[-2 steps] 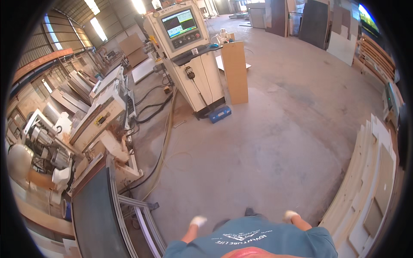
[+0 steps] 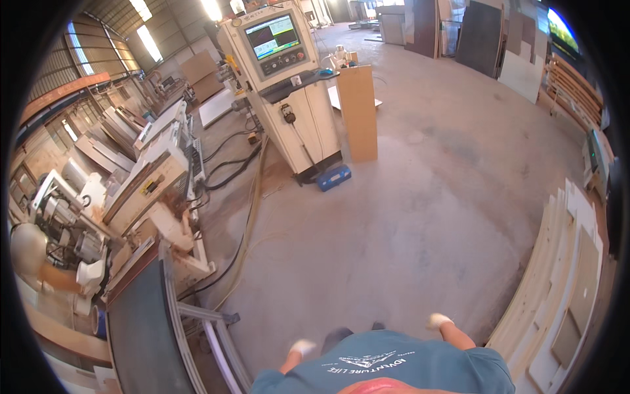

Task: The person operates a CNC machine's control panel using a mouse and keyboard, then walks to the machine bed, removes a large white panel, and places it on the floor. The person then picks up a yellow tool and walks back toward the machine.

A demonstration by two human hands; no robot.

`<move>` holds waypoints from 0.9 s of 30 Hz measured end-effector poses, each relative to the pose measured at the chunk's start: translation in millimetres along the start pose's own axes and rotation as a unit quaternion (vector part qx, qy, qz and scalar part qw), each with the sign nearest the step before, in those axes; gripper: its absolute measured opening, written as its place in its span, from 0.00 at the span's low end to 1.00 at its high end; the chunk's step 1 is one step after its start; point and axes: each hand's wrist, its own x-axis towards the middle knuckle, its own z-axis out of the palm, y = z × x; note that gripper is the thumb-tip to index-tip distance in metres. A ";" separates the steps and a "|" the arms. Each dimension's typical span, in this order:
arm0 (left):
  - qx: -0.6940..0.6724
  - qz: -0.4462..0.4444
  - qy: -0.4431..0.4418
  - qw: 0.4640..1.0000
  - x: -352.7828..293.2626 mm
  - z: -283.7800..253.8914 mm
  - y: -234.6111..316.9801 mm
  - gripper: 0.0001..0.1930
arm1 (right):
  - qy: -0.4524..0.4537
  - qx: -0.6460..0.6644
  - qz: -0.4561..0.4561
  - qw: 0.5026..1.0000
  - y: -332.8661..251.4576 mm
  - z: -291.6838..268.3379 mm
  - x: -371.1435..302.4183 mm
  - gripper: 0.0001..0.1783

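My left hand (image 2: pixel 303 346), in a pale glove, hangs low beside my body, nearest to the metal-framed conveyor at my left. My right hand (image 2: pixel 438 320), gloved in the same pale colour, is a little farther forward, out to the right over the concrete floor (image 2: pixel 394 262). Neither hand touches anything that I can see. Both are small and blurred, so their fingers cannot be made out. Ahead stands a cream control cabinet (image 2: pixel 305 141) with a lit screen (image 2: pixel 272 37) and a row of knobs. A blue box (image 2: pixel 334 178) lies at its foot.
A dark-topped conveyor (image 2: pixel 146 328) runs along my left, beside a long cream machine (image 2: pixel 147 187). Cables and a hose (image 2: pixel 248 226) trail over the floor. A tan board (image 2: pixel 358 115) stands beside the cabinet. Stacked pale panels (image 2: pixel 545 295) line the right side.
My right hand has swung slightly forward and my left hand slightly back. My left leg shows farther forward, and the view has shifted a little.
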 end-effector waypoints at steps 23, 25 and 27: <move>-0.145 0.219 0.419 0.869 381.7 -925.7 254.0 0.24 | 0.393 0.410 -0.486 0.665 -160.5 -1130.6 243.6 0.06; -0.217 0.264 0.371 0.863 371.5 -973.8 316.9 0.21 | 0.478 0.391 -0.470 0.630 -168.5 -1233.8 269.2 0.07; -0.238 0.315 0.334 0.856 362.9 -1000.1 371.0 0.18 | 0.605 0.262 -0.385 0.646 -183.2 -1315.0 293.5 0.12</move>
